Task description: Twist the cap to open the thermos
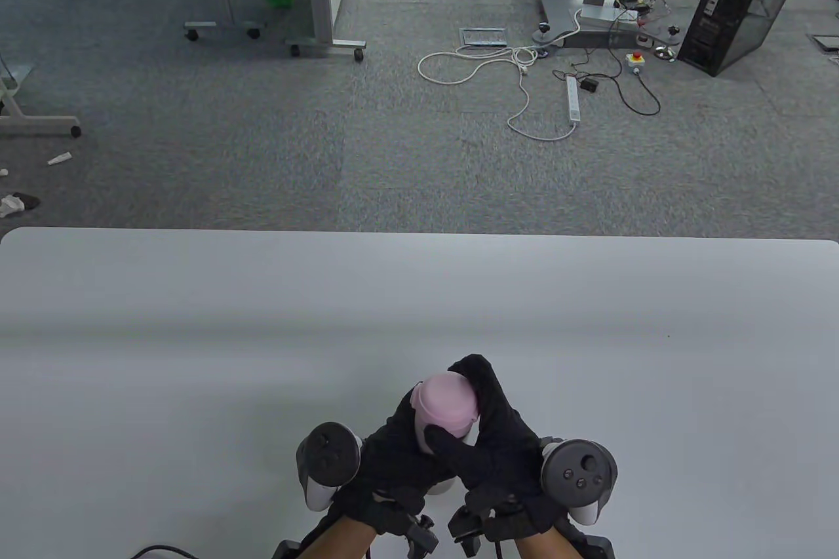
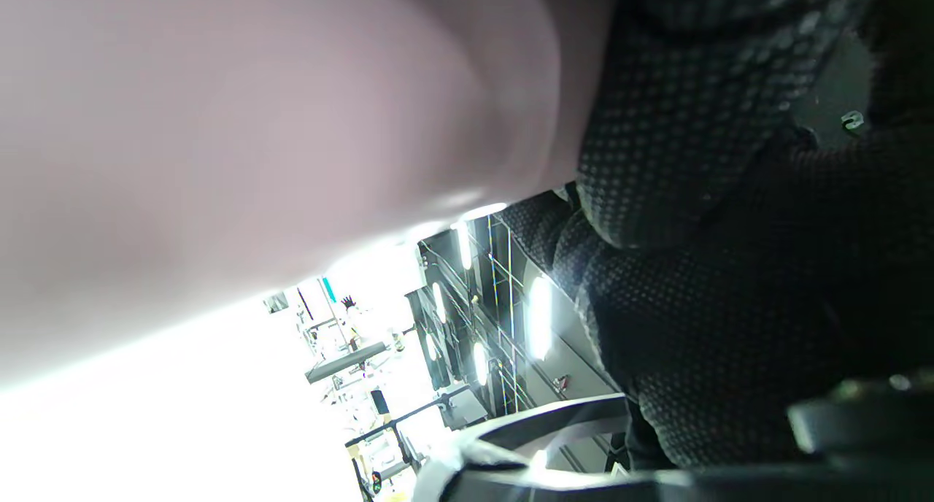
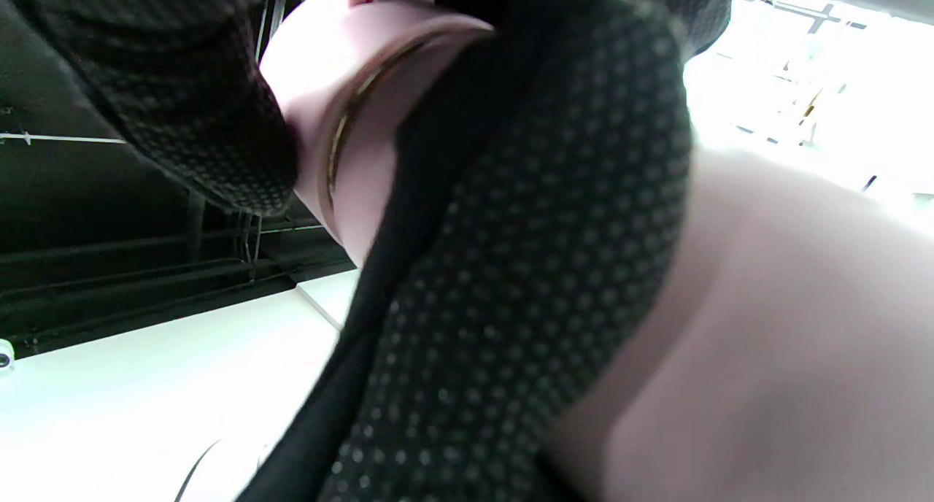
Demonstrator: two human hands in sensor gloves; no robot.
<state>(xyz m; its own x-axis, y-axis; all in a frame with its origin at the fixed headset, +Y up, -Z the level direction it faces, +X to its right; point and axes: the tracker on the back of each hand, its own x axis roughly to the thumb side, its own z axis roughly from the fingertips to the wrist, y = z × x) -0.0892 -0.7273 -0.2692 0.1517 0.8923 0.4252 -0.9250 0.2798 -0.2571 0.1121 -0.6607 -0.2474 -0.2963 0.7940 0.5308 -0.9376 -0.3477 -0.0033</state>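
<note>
A pink thermos [image 1: 432, 441] stands near the front edge of the white table [image 1: 196, 336], between both gloved hands. Its rounded pink cap [image 1: 448, 403] faces up. My left hand [image 1: 387, 454] wraps around the thermos body from the left. My right hand [image 1: 485, 415] grips the cap, fingers curled over its far side and thumb across the near side. In the left wrist view the pink body [image 2: 219, 159] fills the frame beside gloved fingers [image 2: 678, 122]. In the right wrist view the cap [image 3: 321, 71] with a gold seam ring shows between the gloved fingers [image 3: 525, 268].
The table runs wide to the left, right and far side of the hands. Beyond its far edge is grey carpet with white cables [image 1: 518, 80], a power strip [image 1: 573, 99] and a black computer case [image 1: 744, 5].
</note>
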